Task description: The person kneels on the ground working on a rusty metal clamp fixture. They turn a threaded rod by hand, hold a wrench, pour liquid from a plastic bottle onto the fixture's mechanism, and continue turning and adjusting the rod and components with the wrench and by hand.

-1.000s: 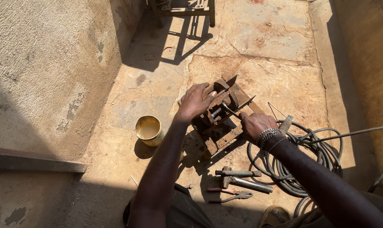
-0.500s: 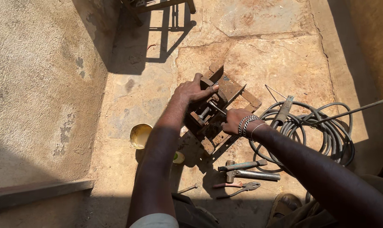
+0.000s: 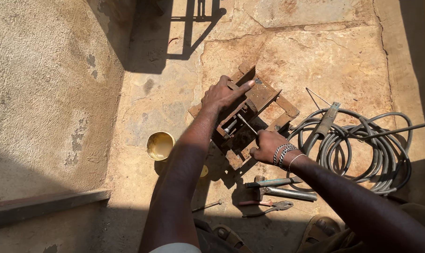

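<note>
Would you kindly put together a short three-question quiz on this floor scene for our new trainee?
1. True or false: the left hand rests on top of the rusty metal fixture.
2. Which lies to the right of the fixture? A) a coiled grey cable B) a plastic bucket C) a stack of bricks
3. Fill in: the small round yellow tin stands on the stone floor to the ____ of the fixture.

Key
1. True; the fingers lie flat on it.
2. A.
3. Left. The right hand is at the fixture's near edge, with pliers and a hammer lying below it.
</note>
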Tool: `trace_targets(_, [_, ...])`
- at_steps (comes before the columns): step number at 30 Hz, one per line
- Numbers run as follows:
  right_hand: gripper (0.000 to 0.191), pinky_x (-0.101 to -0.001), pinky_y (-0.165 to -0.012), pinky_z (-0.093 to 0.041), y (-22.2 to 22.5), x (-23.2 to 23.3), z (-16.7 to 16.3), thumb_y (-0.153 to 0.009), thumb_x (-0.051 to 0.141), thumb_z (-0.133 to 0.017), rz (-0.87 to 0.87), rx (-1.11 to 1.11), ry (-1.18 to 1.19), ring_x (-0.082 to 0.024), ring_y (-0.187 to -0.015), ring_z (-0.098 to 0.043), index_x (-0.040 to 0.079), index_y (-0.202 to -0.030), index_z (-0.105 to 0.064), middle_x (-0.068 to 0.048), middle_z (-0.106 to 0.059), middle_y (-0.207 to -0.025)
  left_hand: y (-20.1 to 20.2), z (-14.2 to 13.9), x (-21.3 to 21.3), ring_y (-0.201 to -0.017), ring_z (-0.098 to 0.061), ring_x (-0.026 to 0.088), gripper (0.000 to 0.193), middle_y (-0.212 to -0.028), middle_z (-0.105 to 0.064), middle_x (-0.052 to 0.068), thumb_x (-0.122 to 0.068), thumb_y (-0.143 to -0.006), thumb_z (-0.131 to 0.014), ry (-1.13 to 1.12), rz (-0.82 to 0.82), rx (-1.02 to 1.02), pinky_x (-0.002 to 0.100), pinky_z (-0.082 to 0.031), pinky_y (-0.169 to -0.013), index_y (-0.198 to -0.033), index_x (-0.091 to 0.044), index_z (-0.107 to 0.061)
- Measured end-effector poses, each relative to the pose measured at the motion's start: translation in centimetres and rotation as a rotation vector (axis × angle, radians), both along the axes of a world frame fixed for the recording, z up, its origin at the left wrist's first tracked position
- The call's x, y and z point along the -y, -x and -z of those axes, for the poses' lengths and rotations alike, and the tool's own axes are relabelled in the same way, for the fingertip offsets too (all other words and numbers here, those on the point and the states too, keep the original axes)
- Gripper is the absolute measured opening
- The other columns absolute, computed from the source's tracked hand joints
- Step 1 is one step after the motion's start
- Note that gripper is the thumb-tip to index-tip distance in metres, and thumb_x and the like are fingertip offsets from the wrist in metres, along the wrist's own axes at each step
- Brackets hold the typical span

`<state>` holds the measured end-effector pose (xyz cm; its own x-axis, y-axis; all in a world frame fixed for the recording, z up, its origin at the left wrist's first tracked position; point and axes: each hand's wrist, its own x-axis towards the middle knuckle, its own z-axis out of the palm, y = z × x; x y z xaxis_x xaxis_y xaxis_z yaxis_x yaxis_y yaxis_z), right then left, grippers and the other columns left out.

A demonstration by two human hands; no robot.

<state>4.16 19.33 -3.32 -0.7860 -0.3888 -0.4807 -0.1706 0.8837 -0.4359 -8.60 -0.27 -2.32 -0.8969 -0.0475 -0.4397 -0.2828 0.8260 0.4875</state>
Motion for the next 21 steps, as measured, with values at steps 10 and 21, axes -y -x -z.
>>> trace_targets(10, [0.037, -0.0476, -0.088, -0.057, -0.2, -1.6, -0.7, -0.083, 0.029, -0.071, 0.037, -0.029, 0.059, -0.04, -0.092, -0.072, -0.005, -0.097, -0.064, -0.027, -0.071, -0.09, 3.3, 4.2, 0.2, -0.131, -0.057, 0.031, 0.1, -0.139, -0.06, 0.017, -0.091, -0.078, -0.035, -0.03, 0.003, 0.03, 0.058, -0.042, -0.11, -0.137, -0.014, -0.058])
trace_targets(21, [0.04, -0.0464, -0.082, -0.058, 1.1, -2.2, 0.3, -0.084, 0.03, -0.072, 0.008, 0.008, 0.107, -0.04, -0.087, -0.073, -0.005, -0.099, -0.062, -0.027, -0.07, -0.084, 5.7, 6.6, 1.1, -0.147, -0.041, 0.036, 0.096, -0.16, -0.039, 0.022, -0.08, -0.093, -0.02, -0.122, -0.189, 0.042, 0.057, -0.034, -0.119, -0.155, -0.009, -0.041])
